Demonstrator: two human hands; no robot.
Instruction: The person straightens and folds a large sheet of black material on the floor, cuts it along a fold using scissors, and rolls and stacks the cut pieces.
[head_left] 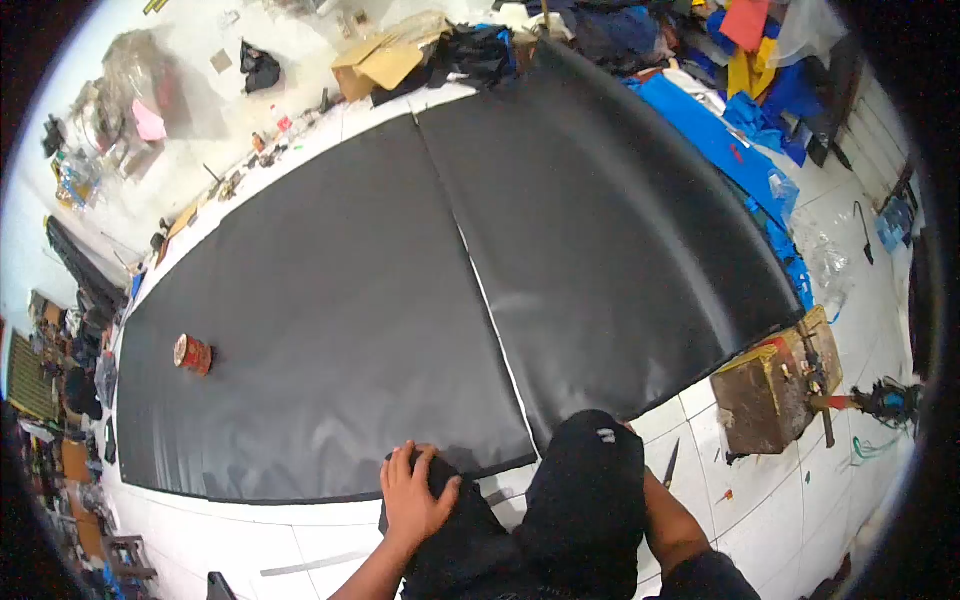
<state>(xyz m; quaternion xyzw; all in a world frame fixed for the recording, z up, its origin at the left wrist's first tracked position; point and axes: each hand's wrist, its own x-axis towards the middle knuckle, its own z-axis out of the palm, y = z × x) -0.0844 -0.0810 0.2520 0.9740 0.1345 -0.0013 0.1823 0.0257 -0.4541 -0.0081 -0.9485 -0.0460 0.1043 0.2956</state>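
Note:
My left hand [418,500] rests on my left knee, its fingers spread and holding nothing. Behind my right knee [590,450] my right forearm [672,520] reaches toward the sheet's near edge; the hand itself is hidden. Wide black sheets [330,280] of smooth material cover the floor in front of me. A seam between the two sheets runs away from my knees, with a white strip [500,340] showing in its nearer part. On the left sheet stands a red can [193,354]. The right sheet [600,230] curves up along its far right side.
A knife-like blade [671,465] lies on the white tiles to my right, near a worn wooden block [765,400]. Blue fabric [710,130] is heaped along the right side. A cardboard box [385,65] sits at the back. A flat metal strip [310,565] lies at front left.

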